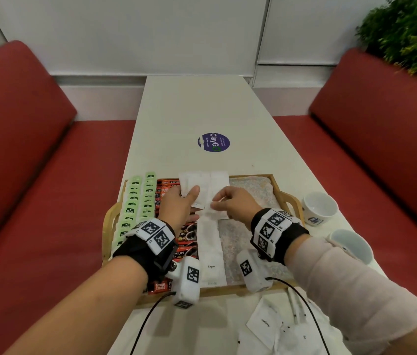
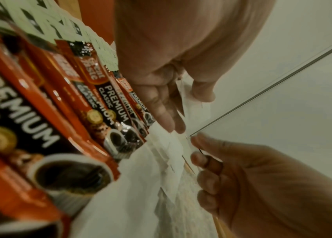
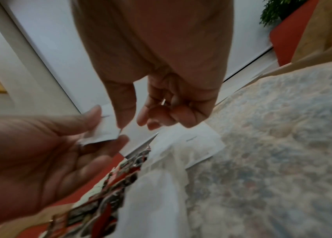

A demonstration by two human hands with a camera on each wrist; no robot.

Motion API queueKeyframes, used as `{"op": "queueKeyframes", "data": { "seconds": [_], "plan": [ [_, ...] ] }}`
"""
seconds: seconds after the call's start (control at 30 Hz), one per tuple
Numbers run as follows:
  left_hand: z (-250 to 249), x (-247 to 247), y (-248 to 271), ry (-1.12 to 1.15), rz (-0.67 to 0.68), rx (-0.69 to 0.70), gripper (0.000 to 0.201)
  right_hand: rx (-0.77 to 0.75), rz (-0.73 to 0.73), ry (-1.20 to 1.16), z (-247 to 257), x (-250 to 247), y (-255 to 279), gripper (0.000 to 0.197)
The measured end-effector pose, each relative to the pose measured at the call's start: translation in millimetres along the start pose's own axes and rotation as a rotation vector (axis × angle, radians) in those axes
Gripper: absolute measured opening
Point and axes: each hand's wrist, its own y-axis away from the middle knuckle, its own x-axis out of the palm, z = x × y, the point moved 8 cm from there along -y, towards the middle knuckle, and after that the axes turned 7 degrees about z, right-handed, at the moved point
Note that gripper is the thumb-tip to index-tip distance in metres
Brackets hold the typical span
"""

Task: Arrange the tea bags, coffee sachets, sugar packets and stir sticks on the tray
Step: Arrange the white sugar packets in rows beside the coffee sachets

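Here, over the tray (image 1: 285,198) on the bench (image 1: 192,106), the left hand (image 1: 176,206) holds some white sugar packets (image 1: 189,187) in its grip, and the right hand (image 1: 235,203) pinches one sugar packet (image 1: 215,201) beside them.

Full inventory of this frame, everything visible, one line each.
tray: one, wooden, near end of the table, patterned liner.
tea bags: two overlapping rows, green, tray's left.
coffee sachets: one row, red and black, beside the tea bags.
sugar packets: one white row mid-tray; loose ones off the tray, near right.
stir sticks: few, pale, on the table by the loose packets.
cups: two, white, right of the tray.
sticker: one, purple, mid-table.
benches: two, red, either side.
plant: green, far right.
left hand: pinches white packets.
right hand: pinches a packet edge.
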Motion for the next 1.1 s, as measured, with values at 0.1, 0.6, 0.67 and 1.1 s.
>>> {"op": "queueKeyframes", "data": {
  "seconds": [0.1,0.6,0.67,1.1],
  "plan": [
    [-2.8,4.0,3.4,-0.032,-0.001,0.019,0.024,-0.039,0.056,-0.061,8.0,10.8,4.0,0.018],
    [-3.2,13.7,8.5,0.131,0.028,0.0,0.018,0.015,-0.097,-0.276,-9.7,-22.6,8.2,0.023],
    [-3.2,8.9,6.6,0.113,-0.007,0.012,0.016,0.066,-0.131,-0.245,-19.0,-32.6,7.9,0.025],
    [-1.9,-1.8,2.6,-0.017,-0.07,0.089,0.026,0.403,0.035,0.115,-55.3,-25.9,2.4,0.015]
  ]
}}
